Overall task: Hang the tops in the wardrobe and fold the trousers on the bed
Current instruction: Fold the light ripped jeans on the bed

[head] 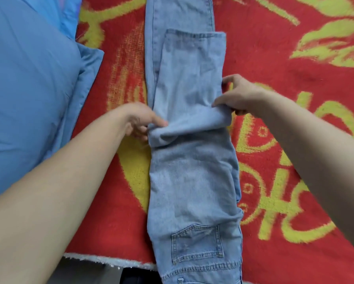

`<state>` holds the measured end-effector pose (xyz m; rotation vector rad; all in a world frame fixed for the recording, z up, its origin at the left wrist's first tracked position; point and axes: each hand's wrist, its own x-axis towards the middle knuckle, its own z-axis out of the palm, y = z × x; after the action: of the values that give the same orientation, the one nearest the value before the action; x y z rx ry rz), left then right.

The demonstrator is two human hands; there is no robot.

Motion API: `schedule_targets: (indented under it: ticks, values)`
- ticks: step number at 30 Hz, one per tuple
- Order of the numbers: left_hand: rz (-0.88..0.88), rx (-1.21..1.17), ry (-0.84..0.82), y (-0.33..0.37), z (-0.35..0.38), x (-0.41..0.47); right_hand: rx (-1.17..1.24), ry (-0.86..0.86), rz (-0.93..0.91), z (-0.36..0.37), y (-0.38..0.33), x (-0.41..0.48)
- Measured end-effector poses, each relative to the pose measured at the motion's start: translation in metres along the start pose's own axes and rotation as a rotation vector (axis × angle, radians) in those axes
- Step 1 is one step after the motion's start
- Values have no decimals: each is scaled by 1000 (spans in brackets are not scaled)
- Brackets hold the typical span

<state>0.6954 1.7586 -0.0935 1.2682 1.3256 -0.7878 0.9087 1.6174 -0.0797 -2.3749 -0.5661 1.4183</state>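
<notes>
Light blue jeans (192, 181) lie lengthwise down the middle of the bed, waistband and back pocket nearest me at the bottom edge. Their legs run away from me and one stretch is doubled over, making a fold across the middle with a hem lying further up. My left hand (141, 121) grips the left end of that fold, fingers tucked under the denim. My right hand (237, 97) pinches the right end of the fold, thumb and fingers round the cloth edge.
The bed is covered by a red blanket (284, 140) with yellow-green patterns. A large blue pillow (28, 89) lies at the left, close to the jeans. The blanket's near edge (102, 260) and a dark gap show at the bottom.
</notes>
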Motion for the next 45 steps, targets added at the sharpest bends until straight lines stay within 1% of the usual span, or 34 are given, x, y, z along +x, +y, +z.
schedule_targets:
  ticks: [1,2,4,6,8,9,11,13,15,17,19,20,22,24,26,28,32,34,37,38,39,40,43,44,45]
  values:
    - [-14,19,-3,-2,1,1,-26,5,3,-1,2,1]
    - [13,17,31,1,1,3,-18,23,4,-2,2,2]
    - [156,-32,207,14,-4,7,60,113,-15,-4,2,11]
    - [327,-224,364,33,-7,12,200,231,-31,-7,-1,21]
    - [426,-402,410,51,-5,17,318,278,-51,-6,-4,29]
    - [453,-408,415,57,-3,20,323,295,-64,-5,-5,33]
    - [476,-312,449,65,-2,25,207,399,-92,-3,-5,38]
    - [488,-216,543,68,-5,27,111,506,-125,-2,-8,42]
    - [509,-202,590,71,-12,25,86,508,-151,-5,-16,45]
    - [518,-205,592,74,-17,23,8,463,-149,-7,-22,48]
    - [509,-234,559,72,-19,26,-82,423,-128,-7,-25,50]
    - [503,-262,539,70,-19,27,-107,434,-121,-6,-25,50]
    - [518,-299,522,69,-21,30,-133,533,-129,-5,-27,47]
    - [575,-315,555,74,-25,32,-148,687,-196,-7,-36,46]
    - [637,-374,600,85,-34,33,-105,783,-276,-15,-53,51]
    - [675,-409,648,101,-47,33,-78,815,-317,-29,-74,61]
    - [703,-515,756,135,-75,38,-126,866,-390,-52,-115,88]
    - [688,-523,787,145,-84,46,-163,852,-395,-56,-126,104]
    - [650,-469,705,146,-84,63,-253,729,-269,-48,-120,126]
    - [643,-403,670,141,-82,70,-295,671,-235,-41,-112,129]
    - [665,-369,630,133,-77,75,-331,619,-248,-34,-103,130]
    - [689,-355,590,125,-73,82,-347,576,-298,-27,-93,130]
    - [729,-380,451,108,-68,91,-327,479,-441,-23,-72,125]
    - [738,-416,428,108,-70,90,-284,437,-458,-27,-69,124]
    - [756,-466,420,108,-71,83,-191,380,-460,-31,-68,122]
